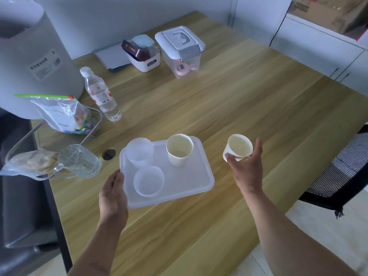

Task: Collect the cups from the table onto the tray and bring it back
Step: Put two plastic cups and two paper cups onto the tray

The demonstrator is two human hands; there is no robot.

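Head view, looking down over a wooden table. Lower centre of the frame: white tray, gripped at its left edge by the left hand, thumb over the rim. On the tray: a paper cup upright at the upper right, a clear plastic cup at the upper left, a second clear plastic cup just below it, nearest the left hand. Right of the tray, well apart from it: another paper cup, tilted toward the camera, clasped from below by the right hand, fingers curled around its wall. Cannot tell whether this cup touched the table. Left of the frame: glass mug lying near the tray's left side, water bottle standing above it, plastic bag in a wire basket. Upper centre: lidded storage box beside a small white bin.
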